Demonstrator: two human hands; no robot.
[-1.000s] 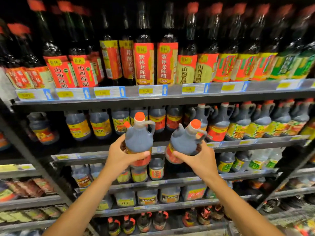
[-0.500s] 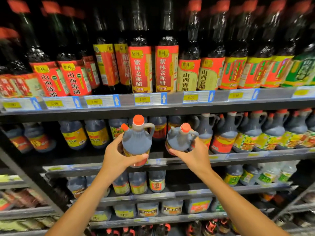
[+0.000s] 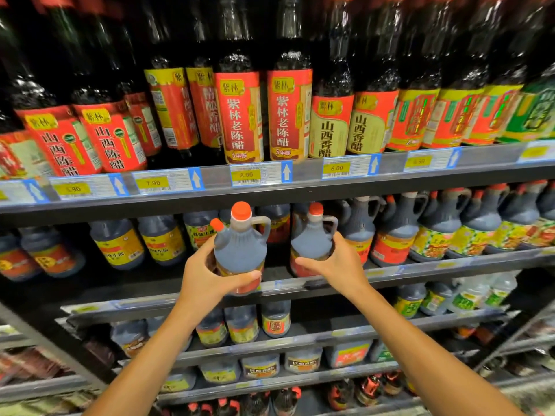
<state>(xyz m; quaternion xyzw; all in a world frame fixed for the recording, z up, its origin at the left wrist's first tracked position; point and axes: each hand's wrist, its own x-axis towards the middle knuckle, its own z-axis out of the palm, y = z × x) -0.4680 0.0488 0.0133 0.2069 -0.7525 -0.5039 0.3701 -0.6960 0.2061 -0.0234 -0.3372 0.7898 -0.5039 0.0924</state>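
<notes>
Two jugs at the vinegar aisle, one per hand. The left hand [image 3: 210, 274] is wrapped round the base of the left jug [image 3: 240, 250], thumb across its label. The jug is upright and in the air, just in front of the second shelf [image 3: 420, 270], with its foot lower than the shelf's lip. The right hand [image 3: 339, 265] is closed on the belly of the right jug [image 3: 310, 244], which is upright at the shelf's front edge beside the row of shelved jugs [image 3: 402, 232]. We cannot tell whether its foot is on the board, because the palm hides it.

We judge the job to be shelving, and at best half done. The right jug is at its slot and waits to be let go. The left jug has yet to be lifted over the lip and set down next to it.

Our count is two hands and two jugs held, each with a red cap and a side handle. At least five like jugs stand to the right, though blur blunts the tally. On the top shelf, among the tall bottles [image 3: 238, 115], we count two red "5-year" labels and two cream labels. Three price tags [image 3: 246, 175] read clearly: 7.90, 8.90 and 6.00.
</notes>
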